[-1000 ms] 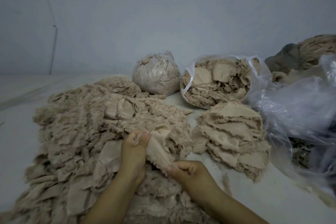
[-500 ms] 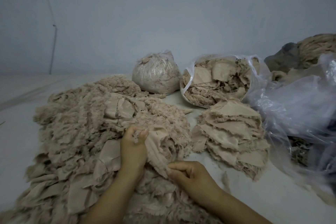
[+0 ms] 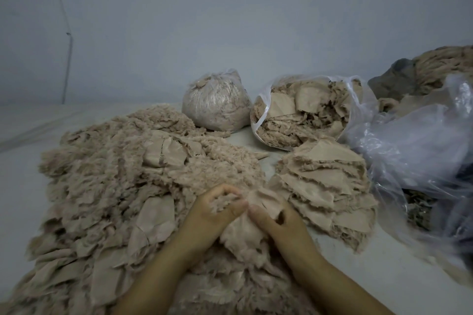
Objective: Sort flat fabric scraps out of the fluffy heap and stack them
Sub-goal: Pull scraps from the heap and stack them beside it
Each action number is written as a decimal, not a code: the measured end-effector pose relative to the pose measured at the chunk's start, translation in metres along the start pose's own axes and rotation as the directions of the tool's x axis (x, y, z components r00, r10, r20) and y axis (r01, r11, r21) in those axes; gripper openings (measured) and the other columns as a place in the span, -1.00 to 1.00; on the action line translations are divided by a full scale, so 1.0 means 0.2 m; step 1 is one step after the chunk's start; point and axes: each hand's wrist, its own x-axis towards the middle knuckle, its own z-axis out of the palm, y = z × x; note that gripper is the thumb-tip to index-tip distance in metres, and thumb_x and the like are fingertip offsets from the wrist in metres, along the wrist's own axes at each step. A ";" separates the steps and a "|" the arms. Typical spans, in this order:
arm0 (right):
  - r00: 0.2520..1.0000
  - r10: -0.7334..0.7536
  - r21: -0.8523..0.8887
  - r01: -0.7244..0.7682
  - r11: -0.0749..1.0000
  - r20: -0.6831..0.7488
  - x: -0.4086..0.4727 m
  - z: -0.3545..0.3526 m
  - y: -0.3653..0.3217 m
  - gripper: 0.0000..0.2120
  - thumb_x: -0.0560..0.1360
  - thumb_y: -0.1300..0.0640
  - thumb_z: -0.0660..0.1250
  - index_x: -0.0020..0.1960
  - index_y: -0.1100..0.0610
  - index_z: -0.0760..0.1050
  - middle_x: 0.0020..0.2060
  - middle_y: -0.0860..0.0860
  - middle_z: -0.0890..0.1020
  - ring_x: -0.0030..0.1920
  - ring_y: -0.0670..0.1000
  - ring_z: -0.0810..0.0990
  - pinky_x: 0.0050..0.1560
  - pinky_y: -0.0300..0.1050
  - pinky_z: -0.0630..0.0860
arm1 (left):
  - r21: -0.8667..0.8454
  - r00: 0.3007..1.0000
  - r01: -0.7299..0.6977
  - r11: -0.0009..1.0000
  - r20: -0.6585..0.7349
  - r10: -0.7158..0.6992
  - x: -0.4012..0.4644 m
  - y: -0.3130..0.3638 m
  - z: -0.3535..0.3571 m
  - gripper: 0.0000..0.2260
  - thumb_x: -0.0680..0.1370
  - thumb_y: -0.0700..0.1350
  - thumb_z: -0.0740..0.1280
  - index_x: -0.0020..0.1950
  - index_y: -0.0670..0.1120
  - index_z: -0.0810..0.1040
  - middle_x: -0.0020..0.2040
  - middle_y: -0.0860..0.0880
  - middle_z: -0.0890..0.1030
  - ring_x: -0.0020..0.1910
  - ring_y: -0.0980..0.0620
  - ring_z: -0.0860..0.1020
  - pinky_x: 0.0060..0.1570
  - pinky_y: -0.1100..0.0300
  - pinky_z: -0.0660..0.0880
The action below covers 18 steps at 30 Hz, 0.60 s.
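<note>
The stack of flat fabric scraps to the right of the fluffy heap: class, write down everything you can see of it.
The stack of flat scraps is a layered pile of beige cloth pieces, smooth on their upper faces with frayed, fuzzy edges. The layers lie roughly flat but uneven, their edges jutting out at different angles. It sits on the pale surface, right of the fluffy heap and in front of an open plastic bag of scraps. Neither of the hands touches it; a loose clear bag lies close on its right.

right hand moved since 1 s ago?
Yes. The right hand has risen away from the camera, toward the left hand, judged against the stack of flat scraps.
</note>
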 end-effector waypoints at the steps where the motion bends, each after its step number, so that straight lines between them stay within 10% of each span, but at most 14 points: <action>1: 0.998 0.063 0.130 -0.064 0.989 0.013 0.00 -0.01 0.00 -0.57 0.32 -0.16 0.49 0.08 0.05 0.60 0.00 0.04 0.69 0.00 0.05 0.67 0.03 -0.02 0.61 | -0.022 1.000 0.008 1.000 0.029 -0.007 -0.01 0.00 0.00 -0.91 0.37 -0.06 0.43 -0.16 0.01 0.59 -0.26 0.06 0.64 -0.26 0.14 0.60 -0.30 0.30 0.51; 5: 0.982 0.185 0.382 -0.153 0.911 -0.048 0.02 -0.03 -0.02 -0.89 0.53 0.31 0.29 -0.13 0.24 0.58 -0.29 0.18 0.58 -0.38 0.08 0.53 -0.41 -0.13 0.53 | -0.184 0.985 0.110 0.977 -0.109 -0.132 0.01 -0.03 0.03 -0.89 0.51 -0.27 0.33 -0.01 -0.11 0.56 -0.20 -0.03 0.67 -0.25 0.06 0.63 -0.31 0.23 0.55; 9: 0.982 0.187 0.383 -0.171 0.908 -0.004 0.01 -0.01 -0.01 -0.90 0.55 0.22 0.30 -0.03 0.27 0.52 -0.31 0.13 0.60 -0.43 0.02 0.55 -0.46 -0.18 0.53 | -0.376 0.942 0.173 0.911 -0.208 -0.265 0.04 -0.07 0.03 -0.84 0.59 -0.28 0.19 -0.02 -0.19 0.57 -0.16 -0.13 0.69 -0.21 -0.01 0.65 -0.27 0.18 0.57; 18: 0.962 0.069 0.340 0.026 0.940 -0.264 0.04 -0.07 -0.02 -0.74 0.62 0.14 0.16 -0.20 0.22 0.43 -0.54 0.02 0.39 -0.57 -0.07 0.30 -0.59 -0.28 0.28 | -0.188 0.852 0.123 0.974 -0.484 -0.201 0.07 -0.11 0.03 -0.78 0.63 -0.10 0.16 -0.11 -0.11 0.54 -0.09 -0.15 0.62 -0.10 -0.08 0.57 -0.02 -0.01 0.50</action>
